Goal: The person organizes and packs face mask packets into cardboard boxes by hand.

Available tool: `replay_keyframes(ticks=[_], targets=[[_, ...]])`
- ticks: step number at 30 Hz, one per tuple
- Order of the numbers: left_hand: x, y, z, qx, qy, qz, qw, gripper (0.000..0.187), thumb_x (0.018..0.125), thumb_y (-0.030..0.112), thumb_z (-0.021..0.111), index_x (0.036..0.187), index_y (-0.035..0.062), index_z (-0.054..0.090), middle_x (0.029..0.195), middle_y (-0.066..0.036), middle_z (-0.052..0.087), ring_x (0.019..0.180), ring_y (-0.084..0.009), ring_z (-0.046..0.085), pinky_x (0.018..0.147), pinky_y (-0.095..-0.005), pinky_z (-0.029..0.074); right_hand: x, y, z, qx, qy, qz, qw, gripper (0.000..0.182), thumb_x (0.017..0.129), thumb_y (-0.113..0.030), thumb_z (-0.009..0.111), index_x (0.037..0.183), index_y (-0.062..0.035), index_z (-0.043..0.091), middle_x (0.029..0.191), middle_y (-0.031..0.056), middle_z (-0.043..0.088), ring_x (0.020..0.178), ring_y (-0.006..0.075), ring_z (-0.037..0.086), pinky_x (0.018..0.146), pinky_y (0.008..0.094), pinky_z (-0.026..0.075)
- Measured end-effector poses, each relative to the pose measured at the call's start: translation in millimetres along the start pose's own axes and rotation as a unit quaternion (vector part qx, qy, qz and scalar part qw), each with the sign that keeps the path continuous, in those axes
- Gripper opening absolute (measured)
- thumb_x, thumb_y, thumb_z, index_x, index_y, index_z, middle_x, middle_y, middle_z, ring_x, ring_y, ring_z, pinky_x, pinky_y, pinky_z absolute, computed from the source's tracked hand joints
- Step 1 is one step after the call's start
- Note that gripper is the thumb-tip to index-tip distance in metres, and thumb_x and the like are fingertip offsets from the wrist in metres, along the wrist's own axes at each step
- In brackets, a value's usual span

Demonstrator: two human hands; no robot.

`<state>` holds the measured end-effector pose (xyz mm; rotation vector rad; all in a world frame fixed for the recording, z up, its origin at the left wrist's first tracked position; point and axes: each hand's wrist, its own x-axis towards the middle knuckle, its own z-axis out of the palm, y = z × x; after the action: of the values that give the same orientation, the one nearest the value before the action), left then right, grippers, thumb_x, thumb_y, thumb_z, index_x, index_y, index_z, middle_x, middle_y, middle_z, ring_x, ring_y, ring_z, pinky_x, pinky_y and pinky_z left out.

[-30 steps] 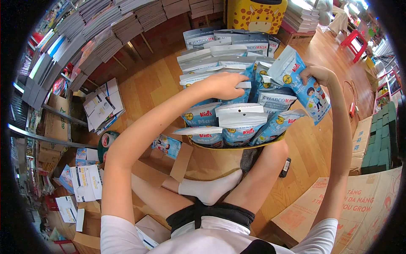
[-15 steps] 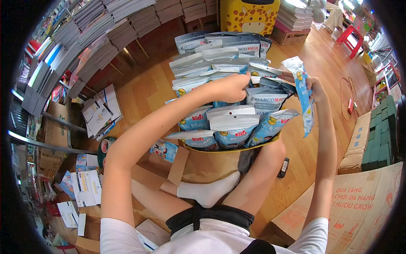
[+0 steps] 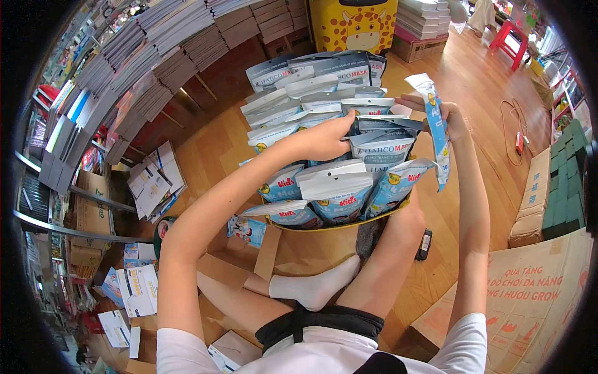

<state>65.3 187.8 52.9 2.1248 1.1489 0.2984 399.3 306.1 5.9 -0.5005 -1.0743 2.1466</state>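
Sitting cross-legged on a wooden shop floor (image 3: pixel 212 134), facing a yellow tray (image 3: pixel 349 223) heaped with packets of children's face masks (image 3: pixel 336 187). Holding one mask packet (image 3: pixel 436 128) upright and edge-on in the right hand (image 3: pixel 450 119), just to the right of the heap and above its right edge; gripping the packet's upper half, with the thumb side toward the camera and the fingers (image 3: pixel 411 101) reaching past its far face toward the stack, the lower half hanging free below the palm. Pressing the left hand (image 3: pixel 327 138) down into the middle of the heap, fingers curled together and tucked between packets, the fingertips hidden under a white header strip, so whether pinching a single packet or merely parting the rows is not possible to tell. Resting the tray's near rim against a raised knee (image 3: pixel 408 218), with a white-socked foot (image 3: pixel 317 288) lying just in front. Lying loose on the floor to the left, one more blue packet (image 3: pixel 246 229) beside flattened cardboard (image 3: pixel 240 265). Leaning behind the heap, a giraffe-patterned yellow box (image 3: pixel 354 25); rising on the left, shelves of stacked notebooks (image 3: pixel 143 62). Lying near the knee, a small dark device (image 3: pixel 424 244).
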Motion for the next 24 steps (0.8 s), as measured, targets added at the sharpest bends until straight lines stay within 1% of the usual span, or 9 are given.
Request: replay_keyframes(ticks=[4,6,7,8,9,13,17,20,24], targets=[[3,6,-1,0.002,-0.012,0.001,1.0,0.068,0.089,0.008,0.049,0.145,-0.0097,0.014,0.128,-0.028,0.048,0.122,-0.0329,0.048,0.102,-0.0329,0.037,42,31,-97,-0.006,0.03,0.045,0.999,0.036,0.052,-0.003,0.046,0.085,0.0092,0.057,0.095,0.0209,0.063,0.064,0.0206,0.062,0.055,0.0288,0.051],[6,-4,2,0.016,-0.004,0.008,1.0,0.069,0.088,0.007,0.049,0.145,-0.0093,0.014,0.129,-0.028,0.048,0.122,-0.0329,0.048,0.102,-0.0331,0.037,44,30,-79,-0.022,0.082,0.039,0.996,0.018,0.053,-0.001,0.046,0.067,0.0028,0.058,0.077,0.0157,0.065,0.056,0.0187,0.058,0.05,0.027,0.048],[6,-9,3,0.023,-0.001,0.011,1.0,0.069,0.088,0.007,0.049,0.145,-0.0091,0.015,0.129,-0.028,0.047,0.122,-0.0329,0.048,0.102,-0.0332,0.037,36,26,-30,-0.036,0.129,0.023,0.991,0.009,0.054,-0.001,0.047,0.059,-0.0013,0.054,0.068,0.0124,0.062,0.051,0.018,0.056,0.048,0.0263,0.047],[5,-9,2,0.019,0.002,0.013,1.0,0.069,0.087,0.006,0.049,0.145,-0.0089,0.015,0.129,-0.028,0.047,0.122,-0.0329,0.048,0.103,-0.0333,0.037,31,24,-2,-0.051,0.176,0.008,0.983,0.007,0.054,0.0,0.047,0.051,-0.0054,0.05,0.059,0.0091,0.06,0.047,0.0173,0.053,0.047,0.0256,0.045],[4,-10,3,0.014,0.005,0.017,1.0,0.069,0.087,0.006,0.049,0.145,-0.0086,0.015,0.13,-0.028,0.047,0.122,-0.0329,0.048,0.103,-0.0334,0.036,37,31,-26,-0.062,0.188,-0.022,0.98,0.005,0.055,-0.002,0.048,0.055,-0.005,0.052,0.059,0.0078,0.059,0.039,0.0167,0.045,0.044,0.025,0.042],[3,-5,5,-0.034,0.014,0.009,0.999,0.071,0.086,0.006,0.051,0.145,-0.0083,0.016,0.13,-0.027,0.047,0.122,-0.033,0.048,0.103,-0.0333,0.036,18,25,-61,-0.017,0.12,-0.007,0.993,0.008,0.058,-0.01,0.047,0.059,-0.0033,0.052,0.056,0.01,0.056,0.036,0.0198,0.039,0.046,0.0293,0.039],[2,-9,4,-0.001,0.012,0.019,1.0,0.072,0.087,0.008,0.053,0.145,-0.0084,0.016,0.129,-0.027,0.047,0.12,-0.0331,0.048,0.102,-0.0335,0.037,-57,27,-26,0.007,0.093,-0.029,0.995,0.029,0.057,-0.014,0.045,0.077,0.0034,0.056,0.059,0.0163,0.057,0.037,0.0251,0.038,0.053,0.0359,0.039],[1,-5,5,0.008,0.006,0.016,1.0,0.072,0.086,0.008,0.053,0.145,-0.0097,0.015,0.129,-0.028,0.047,0.12,-0.0339,0.049,0.101,-0.0337,0.038,-82,32,25,0.025,0.126,-0.026,0.991,0.049,0.053,-0.014,0.046,0.096,0.008,0.056,0.066,0.0213,0.061,0.038,0.0279,0.041,0.054,0.0381,0.039],[4,0,10,0.016,0.022,0.002,1.0,0.072,0.085,0.006,0.052,0.143,-0.012,0.016,0.128,-0.029,0.048,0.119,-0.0352,0.05,0.1,-0.0341,0.039,-84,44,4,0.037,0.122,-0.015,0.992,0.067,0.046,-0.009,0.046,0.109,0.0101,0.055,0.08,0.0243,0.065,0.049,0.0337,0.055,0.055,0.0425,0.045]])
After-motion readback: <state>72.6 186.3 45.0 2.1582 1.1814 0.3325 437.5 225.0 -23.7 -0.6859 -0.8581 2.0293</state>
